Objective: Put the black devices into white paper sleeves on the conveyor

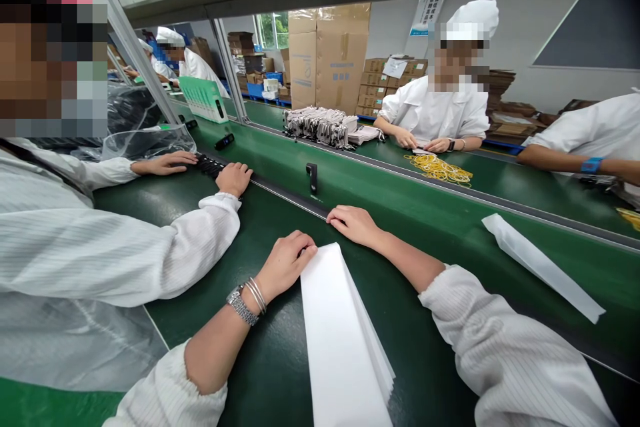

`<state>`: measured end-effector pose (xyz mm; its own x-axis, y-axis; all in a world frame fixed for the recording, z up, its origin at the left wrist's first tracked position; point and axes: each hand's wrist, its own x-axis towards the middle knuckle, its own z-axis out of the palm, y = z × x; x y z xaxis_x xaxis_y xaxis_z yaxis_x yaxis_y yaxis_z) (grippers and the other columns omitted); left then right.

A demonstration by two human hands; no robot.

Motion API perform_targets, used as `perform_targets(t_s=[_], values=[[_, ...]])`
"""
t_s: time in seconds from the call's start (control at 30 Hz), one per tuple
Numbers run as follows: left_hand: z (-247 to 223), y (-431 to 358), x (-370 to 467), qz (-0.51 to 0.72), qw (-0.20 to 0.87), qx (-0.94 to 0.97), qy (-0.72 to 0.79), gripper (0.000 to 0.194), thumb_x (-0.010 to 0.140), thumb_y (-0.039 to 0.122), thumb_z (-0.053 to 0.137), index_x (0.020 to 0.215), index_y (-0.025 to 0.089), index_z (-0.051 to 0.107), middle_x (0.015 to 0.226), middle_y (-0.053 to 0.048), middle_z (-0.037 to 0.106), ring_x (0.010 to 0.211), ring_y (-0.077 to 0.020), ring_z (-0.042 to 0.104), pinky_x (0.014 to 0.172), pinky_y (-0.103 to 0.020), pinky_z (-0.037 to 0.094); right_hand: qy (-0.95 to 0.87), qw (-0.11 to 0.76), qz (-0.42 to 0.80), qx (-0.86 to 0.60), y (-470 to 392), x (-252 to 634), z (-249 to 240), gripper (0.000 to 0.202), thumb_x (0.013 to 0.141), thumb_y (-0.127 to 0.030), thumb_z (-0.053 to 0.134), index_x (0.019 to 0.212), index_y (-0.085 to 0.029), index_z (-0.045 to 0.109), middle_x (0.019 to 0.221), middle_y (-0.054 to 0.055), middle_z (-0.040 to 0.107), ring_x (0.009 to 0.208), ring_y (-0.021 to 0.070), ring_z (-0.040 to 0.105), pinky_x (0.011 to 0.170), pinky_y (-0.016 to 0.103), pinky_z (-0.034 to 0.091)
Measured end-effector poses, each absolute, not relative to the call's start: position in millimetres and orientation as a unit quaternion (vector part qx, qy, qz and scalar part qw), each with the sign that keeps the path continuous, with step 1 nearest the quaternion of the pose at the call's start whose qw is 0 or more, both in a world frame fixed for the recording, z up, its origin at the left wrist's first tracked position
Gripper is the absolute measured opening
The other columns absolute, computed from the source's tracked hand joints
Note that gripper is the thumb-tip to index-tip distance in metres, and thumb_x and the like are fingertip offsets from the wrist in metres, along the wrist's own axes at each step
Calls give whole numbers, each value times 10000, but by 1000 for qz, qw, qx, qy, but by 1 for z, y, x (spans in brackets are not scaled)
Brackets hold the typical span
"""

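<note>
My left hand (287, 261), with bracelets and a watch at its wrist, lies at the top left corner of a stack of long white folded sheets or sleeves (333, 340). Its thumb touches or nearly touches that corner; thumb and fingers are apart and hold nothing I can see. The stack fans out toward its lower right end. Across from it, my right hand (354, 224) rests empty on the dark edge strip (295, 199) beside the green belt, fingers loosely bent. A small black device (312, 177) lies on the belt just beyond.
At left, a co-worker's hands (235, 179) rest by black parts (209, 165). A white sleeve (545, 270) lies on the belt at right. Further off are a green rack (203, 99), bundled cords (320, 125) and yellow bands (443, 170) before another worker (435, 107).
</note>
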<state>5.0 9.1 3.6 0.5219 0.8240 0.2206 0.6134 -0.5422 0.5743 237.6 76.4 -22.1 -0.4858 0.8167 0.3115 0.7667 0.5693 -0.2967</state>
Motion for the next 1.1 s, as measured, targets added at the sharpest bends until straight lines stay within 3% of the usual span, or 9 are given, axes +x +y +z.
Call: perform_targets(t_s=[1.1], values=[[5, 8, 5, 235, 219, 845, 427, 288, 963, 359, 406, 888, 201, 635, 882, -34, 607, 841, -181, 573, 755, -300, 439, -859, 216, 64, -460, 76, 238, -21, 212, 946, -225, 460, 984, -266, 665, 1022, -4, 687, 952, 163, 624, 776, 270, 427]])
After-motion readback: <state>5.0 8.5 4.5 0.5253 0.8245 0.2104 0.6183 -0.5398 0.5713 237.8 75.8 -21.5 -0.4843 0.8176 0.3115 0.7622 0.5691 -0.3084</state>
